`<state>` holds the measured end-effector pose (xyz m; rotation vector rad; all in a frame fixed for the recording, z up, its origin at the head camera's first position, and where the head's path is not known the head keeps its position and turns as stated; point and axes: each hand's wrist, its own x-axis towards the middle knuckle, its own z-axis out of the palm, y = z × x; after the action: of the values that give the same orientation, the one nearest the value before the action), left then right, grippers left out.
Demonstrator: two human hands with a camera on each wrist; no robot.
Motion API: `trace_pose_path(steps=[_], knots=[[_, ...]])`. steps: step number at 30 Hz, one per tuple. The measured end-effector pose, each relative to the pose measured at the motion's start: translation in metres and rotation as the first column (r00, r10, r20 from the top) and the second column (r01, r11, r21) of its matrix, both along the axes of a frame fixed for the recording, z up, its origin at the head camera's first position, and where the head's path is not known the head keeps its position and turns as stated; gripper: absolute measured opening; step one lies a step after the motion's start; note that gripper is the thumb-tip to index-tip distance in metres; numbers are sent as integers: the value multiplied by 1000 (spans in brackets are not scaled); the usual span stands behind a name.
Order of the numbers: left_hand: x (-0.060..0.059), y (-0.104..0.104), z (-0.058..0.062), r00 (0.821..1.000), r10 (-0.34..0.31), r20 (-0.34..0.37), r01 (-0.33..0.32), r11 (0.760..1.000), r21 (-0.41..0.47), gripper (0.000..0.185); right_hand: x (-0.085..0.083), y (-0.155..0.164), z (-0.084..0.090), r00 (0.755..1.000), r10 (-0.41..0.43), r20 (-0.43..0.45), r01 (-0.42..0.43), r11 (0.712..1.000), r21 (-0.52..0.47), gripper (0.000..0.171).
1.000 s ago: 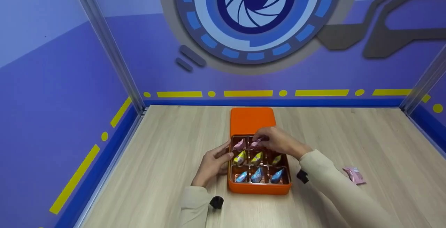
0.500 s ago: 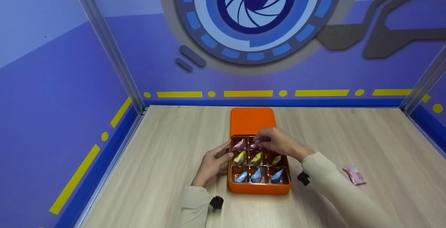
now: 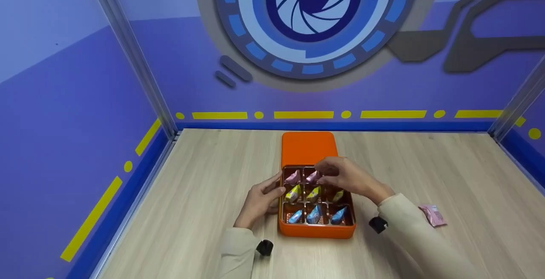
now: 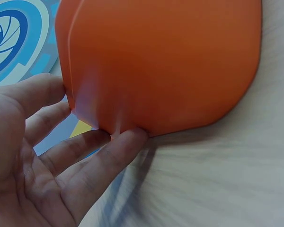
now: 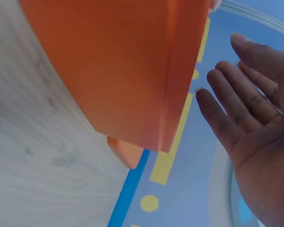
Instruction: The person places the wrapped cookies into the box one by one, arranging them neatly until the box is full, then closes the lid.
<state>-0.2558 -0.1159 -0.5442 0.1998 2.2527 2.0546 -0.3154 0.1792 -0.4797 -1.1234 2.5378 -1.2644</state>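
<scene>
An orange box with a divided tray stands on the table. Wrapped candies sit in its compartments: pink candy in the back row, yellow candy in the middle, blue candy in front. My left hand rests against the box's left side; in the left wrist view its fingertips touch the orange wall. My right hand is over the back right compartment, which it partly hides. Its fingers are apart from the thumb with nothing between them in the right wrist view.
Behind the box lies an orange lid. One loose pink candy lies on the table to the right, beside my right sleeve. Printed panels wall in the back and sides.
My right hand has let go of the pink candy in the back middle compartment and drawn slightly to the right. The left hand stays where it was.
</scene>
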Motion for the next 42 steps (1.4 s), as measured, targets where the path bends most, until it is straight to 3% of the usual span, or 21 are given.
trace_pose_path(steps=[8, 16, 21, 34, 42], knots=[[0, 0, 0, 1000, -1, 8, 1, 1000, 13, 55, 8, 11, 1, 999, -42, 17, 42, 999, -23, 38], [1, 0, 1, 1000, 9, 0, -9, 1000, -4, 54, 21, 23, 4, 993, -111, -28, 111, 994, -13, 43], [1, 0, 1, 999, 20, -26, -21, 999, -37, 54, 27, 30, 2, 988, -130, -83, 128, 991, -25, 41], [2, 2, 3, 1000, 2, 14, -3, 1000, 24, 56, 40, 50, 0, 969, -189, -157, 185, 982, -36, 35], [2, 1, 2, 1000, 14, 16, -14, 1000, 6, 55, 49, 61, -1, 958, -226, -174, 224, 974, -33, 33]])
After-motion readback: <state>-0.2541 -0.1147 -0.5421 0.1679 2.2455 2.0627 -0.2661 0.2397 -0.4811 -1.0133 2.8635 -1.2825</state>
